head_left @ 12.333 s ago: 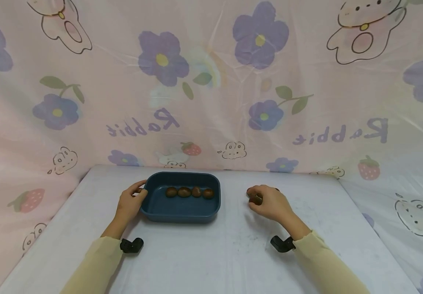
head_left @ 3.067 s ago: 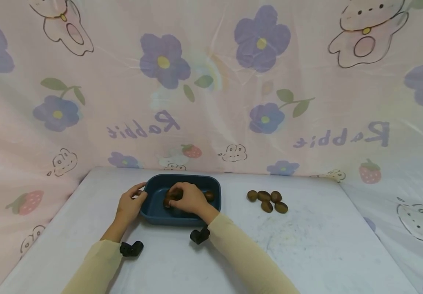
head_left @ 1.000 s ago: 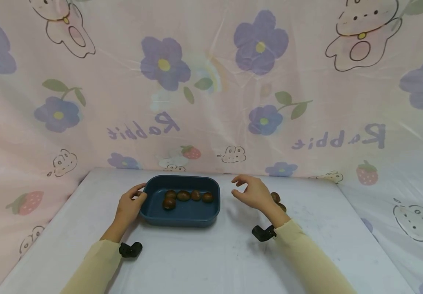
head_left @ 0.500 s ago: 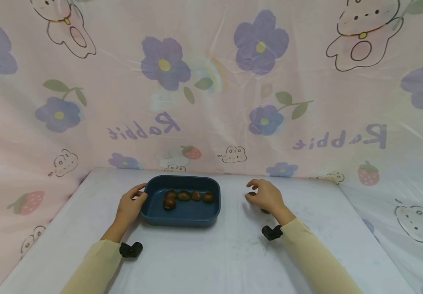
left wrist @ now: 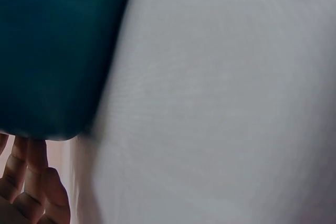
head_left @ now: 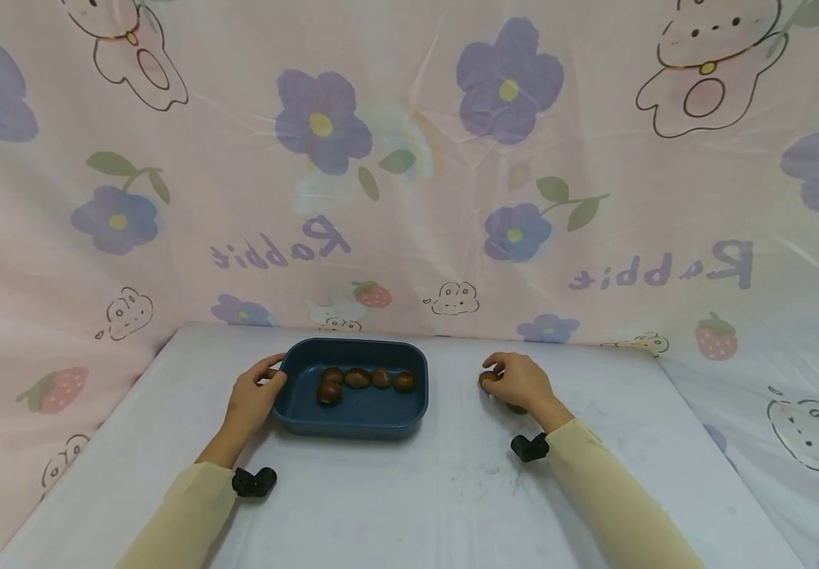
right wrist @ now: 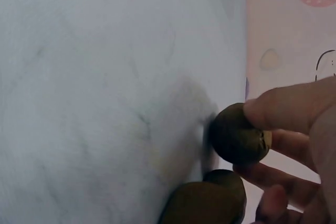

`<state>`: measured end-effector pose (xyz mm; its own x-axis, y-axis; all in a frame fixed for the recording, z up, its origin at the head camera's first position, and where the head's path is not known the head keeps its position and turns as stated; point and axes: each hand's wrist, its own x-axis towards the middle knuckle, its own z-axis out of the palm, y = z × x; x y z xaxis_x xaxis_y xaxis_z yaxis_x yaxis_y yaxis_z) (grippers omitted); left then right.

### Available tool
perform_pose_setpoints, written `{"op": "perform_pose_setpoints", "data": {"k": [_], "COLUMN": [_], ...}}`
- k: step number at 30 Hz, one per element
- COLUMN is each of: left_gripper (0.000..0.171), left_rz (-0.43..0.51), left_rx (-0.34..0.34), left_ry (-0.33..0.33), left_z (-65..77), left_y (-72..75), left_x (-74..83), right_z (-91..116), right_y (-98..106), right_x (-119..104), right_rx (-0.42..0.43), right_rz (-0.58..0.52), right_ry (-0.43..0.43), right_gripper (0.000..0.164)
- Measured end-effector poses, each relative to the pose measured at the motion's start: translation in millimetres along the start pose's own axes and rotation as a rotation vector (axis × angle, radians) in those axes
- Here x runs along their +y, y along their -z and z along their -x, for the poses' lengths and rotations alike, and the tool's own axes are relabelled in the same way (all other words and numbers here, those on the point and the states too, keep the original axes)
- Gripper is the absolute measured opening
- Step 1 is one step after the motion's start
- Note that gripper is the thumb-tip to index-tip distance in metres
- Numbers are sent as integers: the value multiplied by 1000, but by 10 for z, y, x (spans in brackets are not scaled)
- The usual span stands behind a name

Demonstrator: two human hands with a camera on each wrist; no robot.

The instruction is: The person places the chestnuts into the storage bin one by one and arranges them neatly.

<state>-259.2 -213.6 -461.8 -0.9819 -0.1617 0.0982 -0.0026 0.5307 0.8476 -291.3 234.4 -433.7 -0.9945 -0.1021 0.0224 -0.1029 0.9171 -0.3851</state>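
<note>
A dark blue rectangular container [head_left: 352, 423] stands on the white table. Inside lie several brown chestnuts [head_left: 329, 393], most in a row and one in front at the left. My left hand [head_left: 253, 397] rests its fingertips against the container's left end; in the left wrist view the fingers [left wrist: 34, 156] reach up to its end wall. To the right, my right hand [head_left: 522, 382] pinches a chestnut [right wrist: 239, 135] between thumb and fingers, close over the table. More chestnuts [right wrist: 202, 203] lie just beside it, mostly hidden under the hand in the head view.
White cloth covers the table [head_left: 409, 498]. Behind it hangs a pink curtain [head_left: 409, 197] with flowers and rabbits. Each wrist wears a small black camera, one at the left sleeve [head_left: 182, 514] and one at the right sleeve [head_left: 616, 490].
Since about three seconds ago, my right hand has left a chestnut in the container and moved right to the loose ones, where its fingers have closed on another. My left hand has stayed put.
</note>
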Motion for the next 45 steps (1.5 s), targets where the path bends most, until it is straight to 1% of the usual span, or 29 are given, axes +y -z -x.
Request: {"op": "perform_pose_setpoints", "data": {"k": [10,13,21,30,35,40,45], "left_gripper": [44,44,45,45,46,45,45], "left_rz": [2,-1,-10,-15,-26,-19,-22], "left_rx": [2,0,-7,-13,-19,-15,-11], "left_ry": [-13,-14,-13,-7,-5,-12,-4], "left_z": [-3,0,17,30,41,28,27], "left_y": [-2,-3,-7,9,23,25,19], "left_x": [16,12,11,32,49,30,19], "right_z": [4,12,43,71,85,90,94], "right_y": [22,18,-13,-17,8,30,52], "right_x": [-4,5,40,73,53,1,-61], "right_rx": [-37,-42,-10,39,55,63,65], "right_rz": [6,6,-15,-115,-150,-180,-169], "right_ry": [-7,6,50,63,84,120,138], "right_gripper": [30,28,26,29,29,31,32]}}
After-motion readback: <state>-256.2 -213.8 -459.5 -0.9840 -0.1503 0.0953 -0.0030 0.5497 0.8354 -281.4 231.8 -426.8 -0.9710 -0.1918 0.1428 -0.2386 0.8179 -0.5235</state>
